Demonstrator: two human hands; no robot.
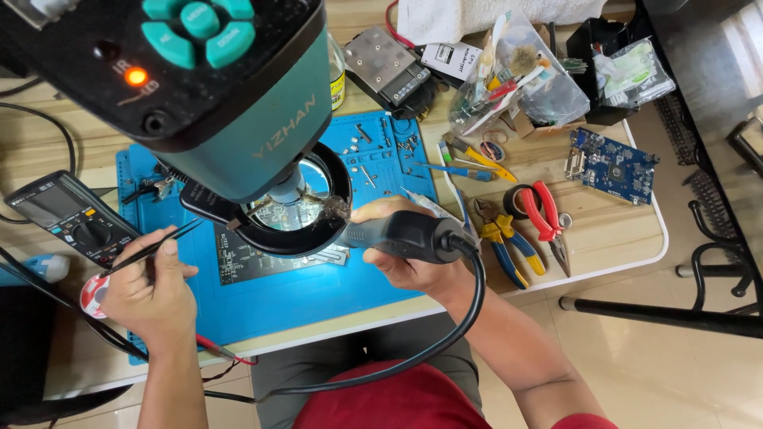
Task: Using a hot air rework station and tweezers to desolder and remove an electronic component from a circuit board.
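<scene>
Covering the pale desk [604, 238], a blue mat [318, 298].

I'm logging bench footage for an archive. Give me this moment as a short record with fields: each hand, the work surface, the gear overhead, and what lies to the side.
left hand: holds black tweezers, tips toward the board
right hand: grips a dark corded heat tool, nozzle under the lens
work surface: blue mat with a dark circuit board
overhead: teal microscope with ring light
left side: multimeter
right side: red-handled pliers, blue-and-yellow pliers, blue circuit board
</scene>
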